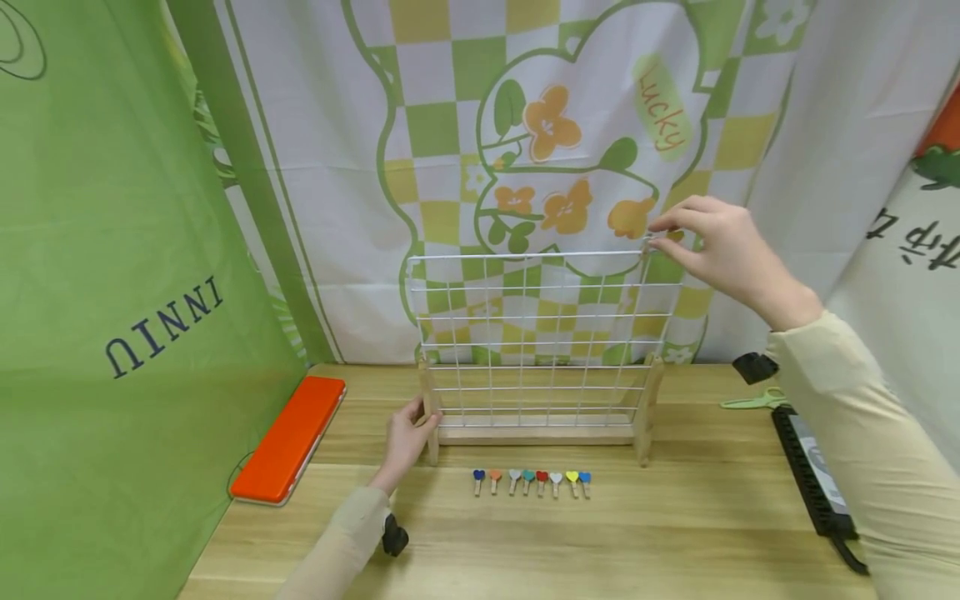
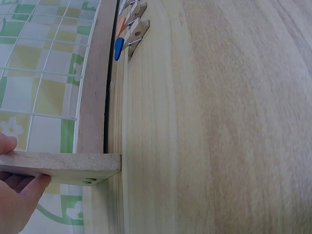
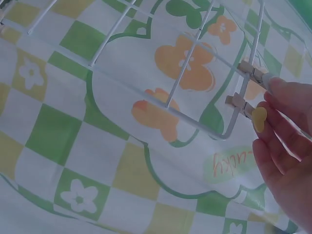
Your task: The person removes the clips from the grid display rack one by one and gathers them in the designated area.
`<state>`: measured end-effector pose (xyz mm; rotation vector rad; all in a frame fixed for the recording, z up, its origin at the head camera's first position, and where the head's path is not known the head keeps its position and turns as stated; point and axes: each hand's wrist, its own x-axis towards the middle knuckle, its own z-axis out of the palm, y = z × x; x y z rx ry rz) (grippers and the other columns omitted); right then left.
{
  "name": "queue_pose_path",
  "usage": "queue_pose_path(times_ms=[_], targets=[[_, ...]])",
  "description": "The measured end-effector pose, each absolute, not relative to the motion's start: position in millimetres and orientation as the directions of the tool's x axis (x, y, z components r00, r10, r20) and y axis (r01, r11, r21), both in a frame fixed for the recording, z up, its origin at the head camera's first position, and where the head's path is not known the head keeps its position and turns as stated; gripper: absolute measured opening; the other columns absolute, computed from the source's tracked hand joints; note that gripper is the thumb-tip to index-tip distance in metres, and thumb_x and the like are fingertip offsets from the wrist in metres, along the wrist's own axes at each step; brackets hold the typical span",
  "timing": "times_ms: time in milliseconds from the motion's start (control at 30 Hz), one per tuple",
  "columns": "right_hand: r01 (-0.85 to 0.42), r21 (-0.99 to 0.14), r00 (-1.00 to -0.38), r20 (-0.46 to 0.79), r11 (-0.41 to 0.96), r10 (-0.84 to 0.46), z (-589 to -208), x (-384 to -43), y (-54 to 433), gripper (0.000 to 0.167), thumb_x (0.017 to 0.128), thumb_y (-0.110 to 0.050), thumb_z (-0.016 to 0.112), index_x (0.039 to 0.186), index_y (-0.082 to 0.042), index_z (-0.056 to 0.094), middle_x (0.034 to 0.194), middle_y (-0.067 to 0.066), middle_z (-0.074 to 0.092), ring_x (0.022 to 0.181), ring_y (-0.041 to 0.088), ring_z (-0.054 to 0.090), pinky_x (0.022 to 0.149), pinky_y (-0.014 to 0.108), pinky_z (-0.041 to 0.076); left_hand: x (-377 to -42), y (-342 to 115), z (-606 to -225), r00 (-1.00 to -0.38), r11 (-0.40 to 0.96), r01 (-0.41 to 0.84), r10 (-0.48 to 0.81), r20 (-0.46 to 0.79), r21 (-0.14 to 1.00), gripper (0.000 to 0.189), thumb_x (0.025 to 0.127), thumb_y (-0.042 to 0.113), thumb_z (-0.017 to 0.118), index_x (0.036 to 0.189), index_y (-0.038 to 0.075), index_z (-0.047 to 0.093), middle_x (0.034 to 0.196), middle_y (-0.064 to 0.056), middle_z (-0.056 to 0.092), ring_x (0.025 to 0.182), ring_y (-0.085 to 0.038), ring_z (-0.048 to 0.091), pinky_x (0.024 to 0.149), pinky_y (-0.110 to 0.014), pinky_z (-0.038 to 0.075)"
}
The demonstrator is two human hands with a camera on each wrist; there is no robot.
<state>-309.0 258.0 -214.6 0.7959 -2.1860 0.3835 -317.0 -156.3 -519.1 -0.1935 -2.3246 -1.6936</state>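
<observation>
A white wire grid stands upright in a wooden stand. My left hand grips the stand's left upright, with fingers on both of its sides. At the grid's upper right corner, my right hand pinches at a heart clothespin. Two clothespins sit on the wire there, one with a yellow heart and one with a pale heart partly covered by a finger. Which one is pinched I cannot tell. In front of the stand lies a row of several heart clothespins.
An orange-red case lies at the table's left side. To the right are light green scissors and a black power strip with a cord. Patterned cloth hangs behind the grid, and a green cloth hangs on the left.
</observation>
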Motion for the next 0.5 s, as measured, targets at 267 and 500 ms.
queue_pose_path(times_ms=[267,500], targets=[[-0.656,0.008,-0.492,0.754,0.755,-0.435,-213.9,-309.3,254.8,0.011,0.08,0.004,0.078,0.09,0.001,0.074,0.088,0.014,0.072,0.082,0.025,0.063,0.074,0.01,0.041,-318.0,-156.3,-518.8,-0.954,0.303,0.27,-0.044,0.297,0.914,0.039,0.09,-0.001,0.067,0.126,-0.013,0.059,0.124,-0.031,0.064,0.123,-0.044,0.059,0.102,-0.05,0.053],[-0.678,0.021,-0.449,0.78,0.735,-0.437,-216.3,-309.1,253.9,0.012,0.077,0.007,0.079,0.086,0.001,0.073,0.084,0.013,0.072,0.079,0.021,0.061,0.073,0.007,0.04,-317.6,-156.0,-519.2,-0.953,0.297,0.276,-0.038,0.3,0.914,0.039,0.09,-0.003,0.066,0.126,-0.014,0.059,0.125,-0.033,0.063,0.123,-0.046,0.058,0.1,-0.05,0.053]])
